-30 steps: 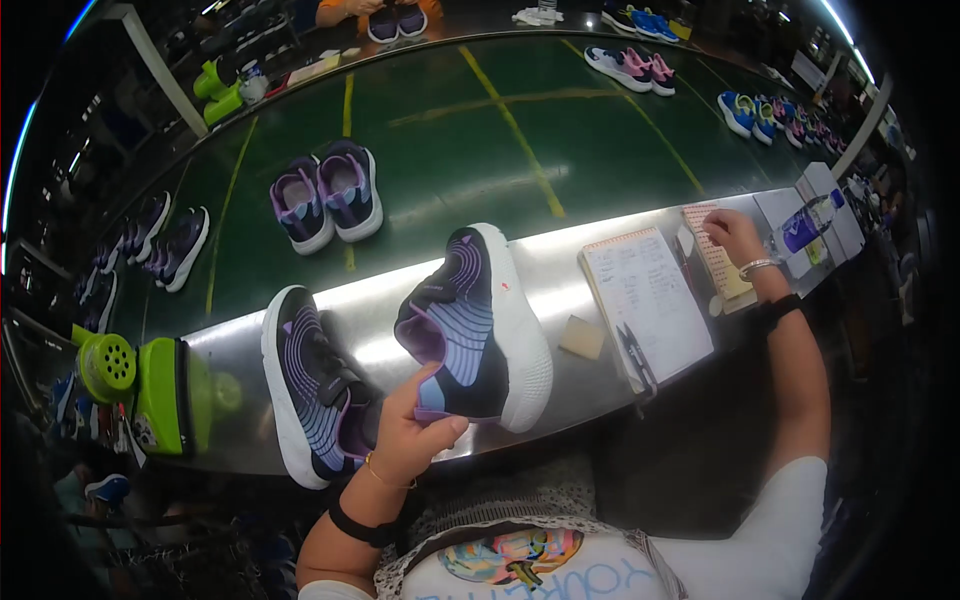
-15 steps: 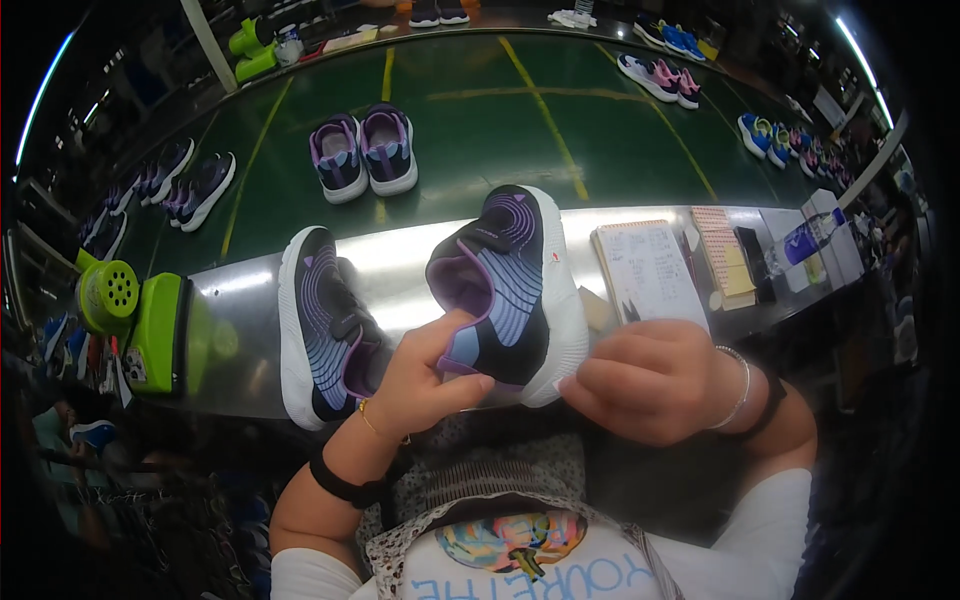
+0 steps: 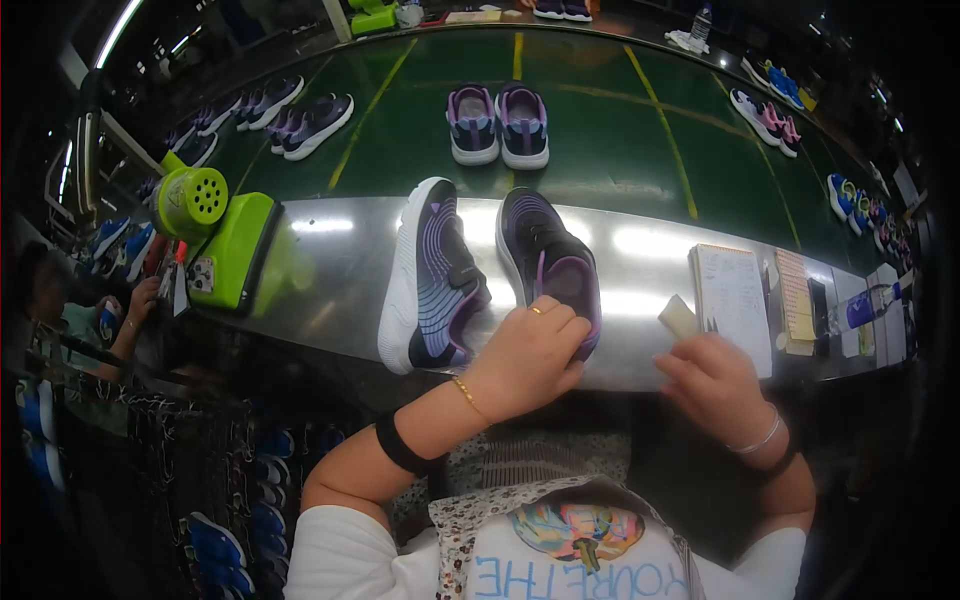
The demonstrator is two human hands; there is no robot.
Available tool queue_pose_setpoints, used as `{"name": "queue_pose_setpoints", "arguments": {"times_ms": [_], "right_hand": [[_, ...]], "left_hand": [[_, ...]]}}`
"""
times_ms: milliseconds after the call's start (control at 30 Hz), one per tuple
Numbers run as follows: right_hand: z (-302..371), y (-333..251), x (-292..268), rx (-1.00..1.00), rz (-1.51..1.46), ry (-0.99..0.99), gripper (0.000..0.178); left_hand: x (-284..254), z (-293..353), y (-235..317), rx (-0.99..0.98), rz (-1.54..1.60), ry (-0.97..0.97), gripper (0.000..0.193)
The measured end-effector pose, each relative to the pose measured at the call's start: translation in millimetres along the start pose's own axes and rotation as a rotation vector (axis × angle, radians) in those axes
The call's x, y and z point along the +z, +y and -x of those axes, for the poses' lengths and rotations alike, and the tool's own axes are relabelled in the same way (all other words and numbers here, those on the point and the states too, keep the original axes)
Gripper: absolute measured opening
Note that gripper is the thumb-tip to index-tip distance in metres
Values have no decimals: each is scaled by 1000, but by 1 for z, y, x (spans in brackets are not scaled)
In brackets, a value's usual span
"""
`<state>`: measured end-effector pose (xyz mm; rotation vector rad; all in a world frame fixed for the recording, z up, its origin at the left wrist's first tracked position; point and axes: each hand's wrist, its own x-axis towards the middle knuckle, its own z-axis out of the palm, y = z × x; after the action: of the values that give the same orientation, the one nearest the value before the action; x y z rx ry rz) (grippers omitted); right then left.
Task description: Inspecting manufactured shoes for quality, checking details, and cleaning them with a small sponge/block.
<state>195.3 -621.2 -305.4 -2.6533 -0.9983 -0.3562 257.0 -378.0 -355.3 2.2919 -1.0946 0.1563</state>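
The left hand is closed over the heel collar of a dark purple-lined shoe, which points toe-away on the metal table. The right hand hangs half-open by the notebook, nothing visible in it. Left of the held shoe, its striped mate lies tilted. Beyond, another pair of shoes stands on the green belt.
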Motion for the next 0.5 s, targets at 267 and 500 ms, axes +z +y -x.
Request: {"name": "queue_pose_setpoints", "arguments": {"times_ms": [267, 500], "right_hand": [[9, -12, 55, 191, -209, 7, 42], [-28, -24, 106, 327, -581, 40, 67]], "left_hand": [[-29, 77, -26, -205, -622, 58, 48], [-79, 91, -34, -251, -210, 89, 35]]}}
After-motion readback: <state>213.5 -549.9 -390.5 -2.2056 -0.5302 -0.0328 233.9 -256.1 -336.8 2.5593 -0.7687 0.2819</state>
